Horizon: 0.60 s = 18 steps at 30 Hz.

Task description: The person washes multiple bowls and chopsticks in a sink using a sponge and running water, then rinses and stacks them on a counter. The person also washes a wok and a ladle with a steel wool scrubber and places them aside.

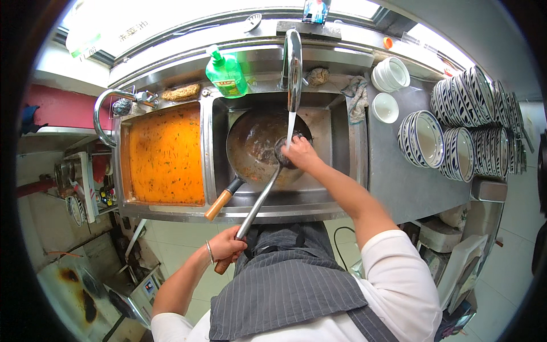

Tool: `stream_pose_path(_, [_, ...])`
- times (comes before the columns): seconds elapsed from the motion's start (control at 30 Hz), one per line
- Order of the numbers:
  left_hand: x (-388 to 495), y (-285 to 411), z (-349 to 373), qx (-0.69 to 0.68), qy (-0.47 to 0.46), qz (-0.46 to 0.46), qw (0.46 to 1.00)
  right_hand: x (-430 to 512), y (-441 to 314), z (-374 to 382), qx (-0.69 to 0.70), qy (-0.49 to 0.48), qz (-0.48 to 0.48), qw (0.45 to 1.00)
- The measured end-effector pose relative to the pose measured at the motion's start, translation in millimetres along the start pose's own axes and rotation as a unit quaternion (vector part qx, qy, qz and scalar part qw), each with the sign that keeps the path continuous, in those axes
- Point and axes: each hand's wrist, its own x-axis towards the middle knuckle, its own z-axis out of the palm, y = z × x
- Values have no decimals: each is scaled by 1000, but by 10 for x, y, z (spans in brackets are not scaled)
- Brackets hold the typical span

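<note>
My left hand [229, 245] grips the wooden-ended metal handle of a long ladle [261, 201], which slants up over the sink's front edge. Its round bowl lies over a dark wok [252, 132] in the right-hand basin [339, 166]. At the ladle's bowl is my right hand [300, 151], fingers bent inside it; whether they hold a scrubber cannot be told. Water runs from the chrome faucet [293, 68] onto these fingers and the bowl. The wok holds murky water with food bits, and its wooden handle [220, 204] points to the lower left.
Orange, oily liquid with green bits fills the left basin [166, 154]. A green soap bottle [228, 77], a sponge [181, 92] and a grey cloth [357, 96] lie along the sink's back. On the right counter [384, 149] stand small white bowls [385, 108] and stacked patterned bowls [427, 137].
</note>
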Motion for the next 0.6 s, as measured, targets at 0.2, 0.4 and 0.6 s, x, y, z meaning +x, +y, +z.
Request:
stream_pose_path(0.2, [124,40,68,106,49,42,992,228,-5,520,489,-136,425,749])
stream_pose_path(0.4, [263,157,48,235,111,46,964,219,8,534,540,-68,462,700])
stream_pose_path(0.6, [486,473,147,527,199,39,826,204,-289,112,865,4,450,221])
